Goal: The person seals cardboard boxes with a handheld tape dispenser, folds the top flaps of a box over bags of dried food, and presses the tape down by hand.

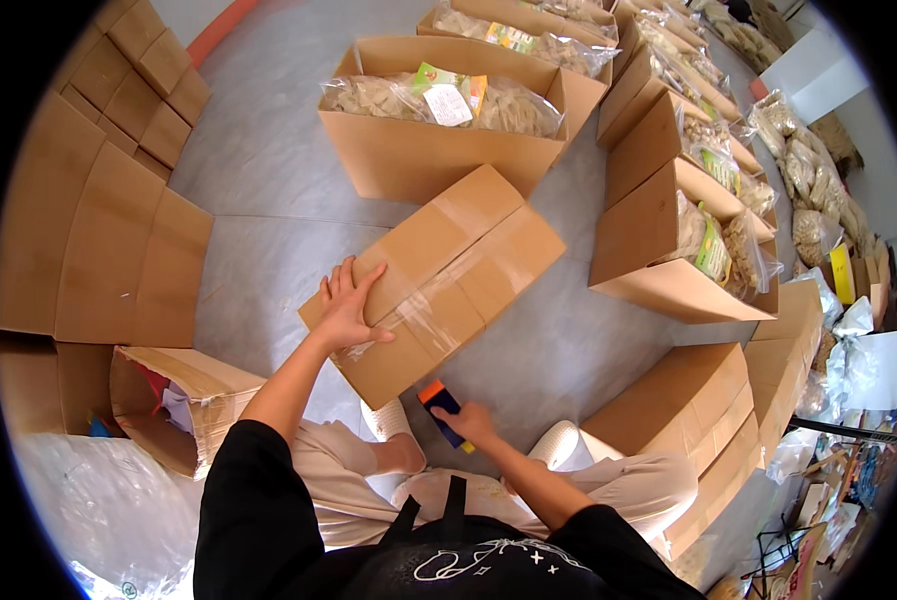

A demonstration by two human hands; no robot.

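Note:
A closed cardboard carton (484, 255) sits slantwise in front of me, with strips of clear tape across its top and seam. My left hand (345, 308) is spread on the carton's near left part, fingers and thumb apart. Just off the carton's near edge, my right hand (473, 424) is closed around a small dark-blue block with an orange end (437, 400). A bit of yellow shows at its lower end; its exact kind is unclear. The block's lower part is partly covered by my fingers.
Beyond the carton stands an open box of clear-bagged goods (449, 145). More filled boxes (684, 235) line the right. Flat-sided cartons (669, 405) lie at near right. Stacked cartons (119, 220) rise at left, above an open box (184, 405) and clear plastic wrap (104, 510).

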